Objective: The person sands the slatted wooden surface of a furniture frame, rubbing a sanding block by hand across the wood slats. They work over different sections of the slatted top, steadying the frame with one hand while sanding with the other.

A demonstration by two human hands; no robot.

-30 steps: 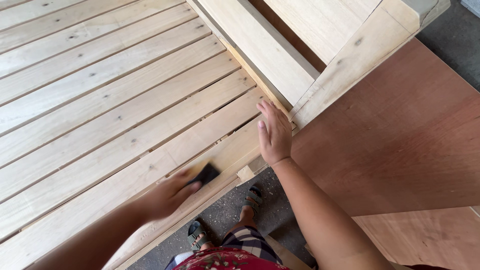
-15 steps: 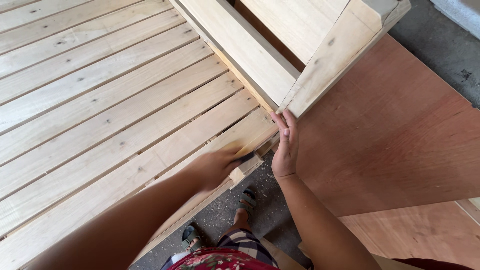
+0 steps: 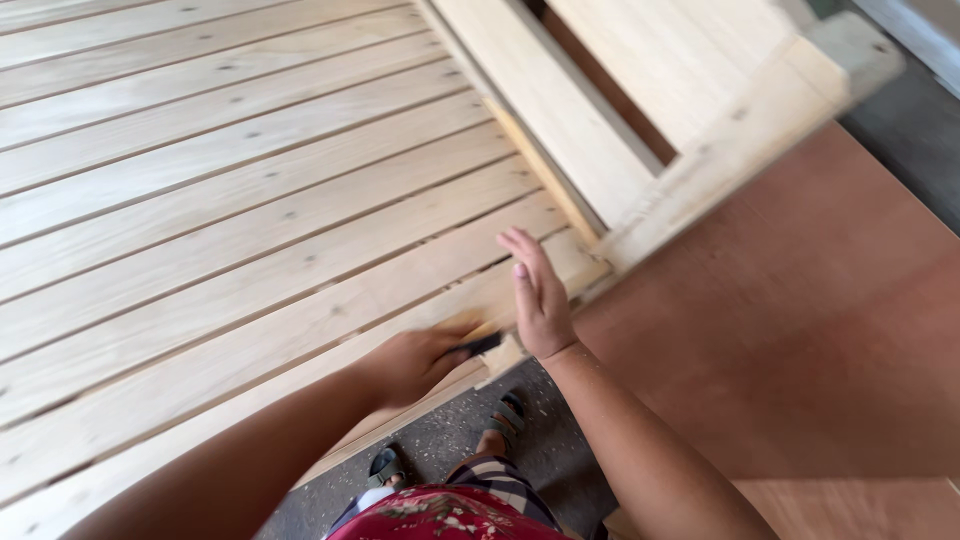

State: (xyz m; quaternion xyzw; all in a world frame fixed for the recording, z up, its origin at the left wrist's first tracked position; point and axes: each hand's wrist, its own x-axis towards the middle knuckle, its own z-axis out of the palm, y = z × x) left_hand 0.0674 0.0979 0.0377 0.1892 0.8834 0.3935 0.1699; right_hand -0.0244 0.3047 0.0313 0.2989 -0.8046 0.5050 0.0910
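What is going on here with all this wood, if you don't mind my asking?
A person stands at the near edge of a pale slatted wooden frame and works on it with both hands. The left hand presses a small dark sanding pad against the frame's edge board. The right hand rests open and flat on the corner of the frame, holding nothing. A reddish-brown plywood sheet lies to the right, beside the frame.

A reddish-brown plywood sheet (image 3: 800,330) lies to the right. Near the bottom edge, grey concrete floor (image 3: 440,450) shows, with two dark sandals (image 3: 505,415) on it and red floral cloth (image 3: 440,510) just nearer. Far right, a grey slab (image 3: 920,30) sits blurred.
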